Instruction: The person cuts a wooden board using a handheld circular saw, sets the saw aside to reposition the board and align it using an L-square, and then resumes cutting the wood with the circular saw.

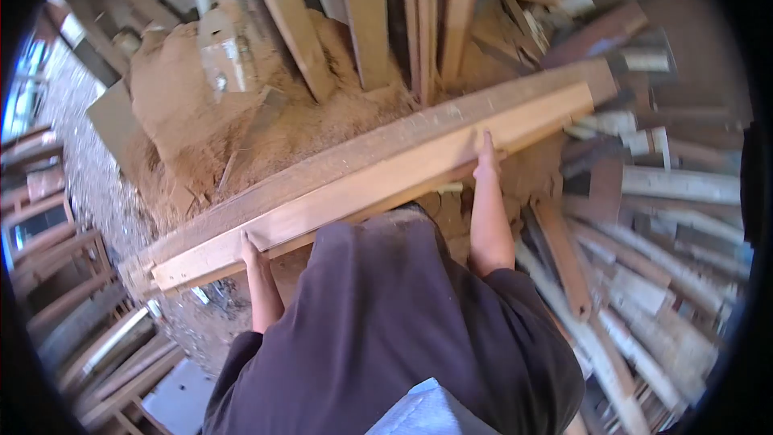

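Observation:
A long, light wooden board [378, 187] lies slantwise against a darker, rougher beam [346, 163], rising from lower left to upper right. Near the board's left end, my left hand [251, 251] grips its near edge, thumb on the upper face and fingers hidden below. Farther right, my right hand [487, 159] holds the same near edge, with its thumb pointing up across the face and its other fingers mostly under the board. Board and beam touch along their length.
Upright planks [362, 24] stand beyond the beam in a heap of sawdust [181, 97]. Scrap wood [636, 274] is piled on the right. Stacked wooden frames and boards [72, 290] fill the left side. A pale panel [181, 395] lies at the lower left.

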`<state>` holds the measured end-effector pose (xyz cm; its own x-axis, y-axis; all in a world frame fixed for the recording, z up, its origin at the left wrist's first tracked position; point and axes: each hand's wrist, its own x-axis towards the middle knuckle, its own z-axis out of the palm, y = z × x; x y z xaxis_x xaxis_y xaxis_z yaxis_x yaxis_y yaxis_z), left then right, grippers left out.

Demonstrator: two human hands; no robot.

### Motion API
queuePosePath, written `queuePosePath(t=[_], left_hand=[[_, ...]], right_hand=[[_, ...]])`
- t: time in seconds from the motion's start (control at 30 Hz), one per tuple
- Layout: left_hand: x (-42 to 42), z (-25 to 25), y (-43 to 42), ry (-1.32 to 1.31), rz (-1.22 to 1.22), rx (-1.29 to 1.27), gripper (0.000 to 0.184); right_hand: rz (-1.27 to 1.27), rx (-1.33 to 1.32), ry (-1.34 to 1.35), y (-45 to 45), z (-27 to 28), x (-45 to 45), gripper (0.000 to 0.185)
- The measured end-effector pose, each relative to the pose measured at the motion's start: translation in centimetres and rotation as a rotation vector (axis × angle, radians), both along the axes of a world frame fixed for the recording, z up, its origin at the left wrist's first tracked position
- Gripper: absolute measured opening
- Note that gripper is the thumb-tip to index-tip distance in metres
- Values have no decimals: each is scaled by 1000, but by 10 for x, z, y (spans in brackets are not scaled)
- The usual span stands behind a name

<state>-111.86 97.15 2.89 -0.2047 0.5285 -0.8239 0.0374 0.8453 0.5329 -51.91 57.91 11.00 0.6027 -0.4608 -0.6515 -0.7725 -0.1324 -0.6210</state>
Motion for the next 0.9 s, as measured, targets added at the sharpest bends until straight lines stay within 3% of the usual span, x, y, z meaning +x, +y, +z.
queuePosePath(t=[0.07,0.13,0.2,0.23,0.33,0.43,0.47,0.53,0.57,0.6,0.63,0.67,0.73,0.8,0.87,0.9], left_hand=[[31,12,4,-78,-8,-7,122],[48,16,-3,-58,10,-6,138],[50,-6,4,276,-60,-263,136],[60,-4,-2,258,-25,-247,136],[93,18,-17,631,329,-45,145],[99,45,-40,707,187,45,148],[98,44,-45,705,200,34,148],[92,39,-48,220,292,430,138],[114,69,-56,15,306,454,121],[113,74,-52,-91,198,293,101],[130,86,-52,-186,135,302,84],[179,134,-63,-267,229,368,83],[253,180,-64,-382,308,342,91],[327,188,-49,-658,301,477,99],[390,219,-56,-626,394,358,107],[407,205,-61,-770,388,360,105]], right_hand=[[165,464,53,-10,-46,46,126],[250,374,234,-22,-111,77,116],[272,338,180,-21,-110,71,114],[275,347,131,-23,-106,67,113],[302,418,74,-31,-98,58,111],[305,485,68,-49,-83,51,108],[269,473,43,-62,-67,57,99],[199,447,-9,-86,-35,68,79],[151,557,-71,-97,-5,79,64],[55,462,-77,-95,50,80,59],[-15,479,-165,-94,95,81,58],[6,575,-285,-117,108,100,61],[-24,667,-463,-145,162,148,67],[86,681,-716,-172,224,184,79],[130,667,-1057,-194,281,205,89],[39,612,-1084,-195,320,197,90]])
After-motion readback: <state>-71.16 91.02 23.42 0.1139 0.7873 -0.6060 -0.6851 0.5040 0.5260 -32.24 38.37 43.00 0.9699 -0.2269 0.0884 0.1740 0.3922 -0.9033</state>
